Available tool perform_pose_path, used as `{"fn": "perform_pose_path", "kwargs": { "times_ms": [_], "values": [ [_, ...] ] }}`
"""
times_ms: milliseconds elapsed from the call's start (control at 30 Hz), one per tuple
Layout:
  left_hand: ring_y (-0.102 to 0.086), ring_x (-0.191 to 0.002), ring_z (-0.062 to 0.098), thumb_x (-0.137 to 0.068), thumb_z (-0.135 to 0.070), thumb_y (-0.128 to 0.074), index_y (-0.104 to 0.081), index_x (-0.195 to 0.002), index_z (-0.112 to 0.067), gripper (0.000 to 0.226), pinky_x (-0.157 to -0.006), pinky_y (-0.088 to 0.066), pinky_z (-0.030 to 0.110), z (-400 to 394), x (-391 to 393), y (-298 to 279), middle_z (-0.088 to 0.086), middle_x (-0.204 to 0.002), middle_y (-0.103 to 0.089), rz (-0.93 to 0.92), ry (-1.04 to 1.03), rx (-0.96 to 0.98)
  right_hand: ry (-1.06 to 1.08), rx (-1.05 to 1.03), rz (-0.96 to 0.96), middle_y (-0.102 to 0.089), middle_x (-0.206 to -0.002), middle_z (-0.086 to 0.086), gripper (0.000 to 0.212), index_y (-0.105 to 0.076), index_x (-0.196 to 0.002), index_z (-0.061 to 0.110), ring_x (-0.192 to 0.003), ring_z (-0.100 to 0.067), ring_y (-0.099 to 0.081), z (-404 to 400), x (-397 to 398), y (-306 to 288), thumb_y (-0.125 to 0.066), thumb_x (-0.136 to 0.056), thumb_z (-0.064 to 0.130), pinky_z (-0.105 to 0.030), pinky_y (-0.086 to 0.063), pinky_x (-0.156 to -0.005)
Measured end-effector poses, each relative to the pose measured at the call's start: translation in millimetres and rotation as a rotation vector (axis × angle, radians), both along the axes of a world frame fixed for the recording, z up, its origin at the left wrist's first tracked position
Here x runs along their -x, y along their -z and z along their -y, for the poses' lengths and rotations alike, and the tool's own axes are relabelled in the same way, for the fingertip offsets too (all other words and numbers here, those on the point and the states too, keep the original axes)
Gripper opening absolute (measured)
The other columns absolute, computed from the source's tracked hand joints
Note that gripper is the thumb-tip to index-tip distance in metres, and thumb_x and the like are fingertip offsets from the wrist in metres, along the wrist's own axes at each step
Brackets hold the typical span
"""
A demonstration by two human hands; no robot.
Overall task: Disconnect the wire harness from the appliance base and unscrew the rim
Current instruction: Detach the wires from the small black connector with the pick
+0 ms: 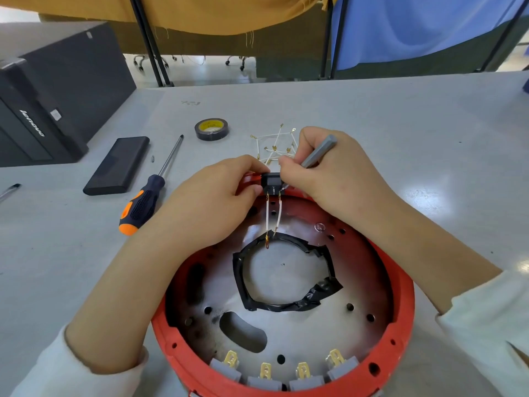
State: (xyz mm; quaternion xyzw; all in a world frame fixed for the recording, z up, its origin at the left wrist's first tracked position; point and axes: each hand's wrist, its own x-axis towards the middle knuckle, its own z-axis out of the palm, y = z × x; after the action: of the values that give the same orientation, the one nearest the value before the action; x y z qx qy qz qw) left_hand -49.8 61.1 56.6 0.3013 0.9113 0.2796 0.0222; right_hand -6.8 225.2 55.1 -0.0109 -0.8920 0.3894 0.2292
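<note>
Nearest, the red appliance base is sitting on the bench, two white wires running to a black connector block at its far rim. The left hand is pinching that block while the right hand, curled round a grey tool, is working its tip in; prying gently against a steadied block would likely spare the terminals. Beyond, loose harness wires are lying detached.

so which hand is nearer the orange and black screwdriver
Left. The left hand is just right of the screwdriver, not touching it, gripping the black connector. The right hand is further right, beyond the connector, holding a grey tool.
</note>
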Motion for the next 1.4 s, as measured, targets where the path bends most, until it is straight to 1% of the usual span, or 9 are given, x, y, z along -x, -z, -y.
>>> {"fn": "perform_pose_path", "kwargs": {
  "times_ms": [133,300,400,500,667,800,1000,1133,1400],
  "values": [
    [-0.052,-0.104,0.008,-0.093,-0.023,-0.05,-0.054,-0.118,-0.034,0.028,-0.088,-0.041,0.029,-1,0,0,-0.011,-0.112,-0.061,-0.012,-0.008,0.017,-0.001,-0.029,0.041,-0.044,-0.044,0.019,0.038,-0.037,-0.054,0.023,-0.046,-0.005,-0.038,-2,8,-3,-0.064,-0.08,0.028,-0.023,-0.026,-0.049],
    [-0.052,-0.104,0.01,-0.092,-0.023,-0.052,-0.053,-0.116,-0.033,0.026,-0.084,-0.039,0.029,-1,0,0,-0.012,-0.107,-0.059,-0.019,-0.032,0.021,-0.034,-0.02,0.065,-0.036,-0.042,0.009,0.037,-0.037,-0.052,0.018,-0.044,-0.008,-0.032,-2,23,-11,-0.065,-0.076,0.021,-0.027,-0.029,-0.048],
    [-0.051,-0.099,0.011,-0.092,-0.023,-0.052,-0.052,-0.114,-0.034,0.025,-0.078,-0.037,0.027,-1,1,1,-0.013,-0.105,-0.058,-0.024,-0.032,0.034,-0.02,-0.158,0.071,-0.041,-0.049,0.005,0.036,-0.037,-0.054,0.019,-0.046,-0.01,-0.039,5,25,-7,-0.062,-0.079,0.027,-0.026,-0.028,-0.047],
    [-0.052,-0.102,0.011,-0.092,-0.023,-0.051,-0.052,-0.116,-0.034,0.026,-0.082,-0.039,0.028,-1,0,1,-0.011,-0.111,-0.059,-0.021,-0.027,0.027,0.026,-0.212,-0.002,-0.045,-0.054,0.001,0.031,-0.037,-0.057,0.018,-0.053,-0.015,-0.043,7,22,0,-0.057,-0.08,0.027,-0.031,-0.032,-0.049],
    [-0.052,-0.108,0.011,-0.093,-0.025,-0.05,-0.052,-0.118,-0.034,0.027,-0.09,-0.041,0.033,0,-1,0,-0.012,-0.115,-0.059,-0.012,-0.024,0.019,0.046,-0.019,-0.152,-0.033,-0.048,0.006,0.036,-0.029,-0.055,0.021,-0.049,-0.01,-0.035,4,21,-1,-0.054,-0.081,0.021,-0.024,-0.031,-0.047],
    [-0.051,-0.112,0.01,-0.093,-0.026,-0.05,-0.052,-0.121,-0.035,0.029,-0.095,-0.042,0.036,0,-1,-1,-0.012,-0.118,-0.059,-0.009,-0.016,0.018,-0.001,-0.093,-0.183,-0.035,-0.049,0.006,0.038,-0.029,-0.056,0.022,-0.051,-0.011,-0.038,5,16,1,-0.055,-0.084,0.025,-0.024,-0.032,-0.05],
    [-0.049,-0.101,0.007,-0.093,-0.026,-0.05,-0.05,-0.117,-0.035,0.026,-0.081,-0.037,0.027,1,0,1,-0.014,-0.109,-0.056,-0.03,-0.003,0.032,-0.041,-0.224,-0.219,-0.043,-0.052,-0.001,0.039,-0.026,-0.061,0.025,-0.059,-0.018,-0.042,7,12,2,-0.054,-0.088,0.025,-0.027,-0.032,-0.053],
    [-0.042,-0.091,0.002,-0.093,-0.027,-0.05,-0.05,-0.117,-0.036,0.025,-0.075,-0.031,0.024,1,1,2,-0.015,-0.103,-0.052,-0.04,-0.002,0.035,-0.032,-0.286,-0.235,-0.037,-0.05,0.002,0.039,-0.022,-0.061,0.027,-0.048,-0.017,-0.034,9,11,1,-0.051,-0.087,0.025,-0.027,-0.03,-0.051],
    [-0.052,-0.107,0.011,-0.092,-0.026,-0.051,-0.052,-0.119,-0.033,0.028,-0.088,-0.041,0.031,-1,-1,0,-0.011,-0.115,-0.059,-0.02,-0.016,0.025,-0.083,-0.082,-0.096,-0.03,-0.052,0.007,0.036,-0.027,-0.059,0.023,-0.051,-0.009,-0.03,4,22,1,-0.053,-0.084,0.021,-0.028,-0.027,-0.05]
  ]
}}
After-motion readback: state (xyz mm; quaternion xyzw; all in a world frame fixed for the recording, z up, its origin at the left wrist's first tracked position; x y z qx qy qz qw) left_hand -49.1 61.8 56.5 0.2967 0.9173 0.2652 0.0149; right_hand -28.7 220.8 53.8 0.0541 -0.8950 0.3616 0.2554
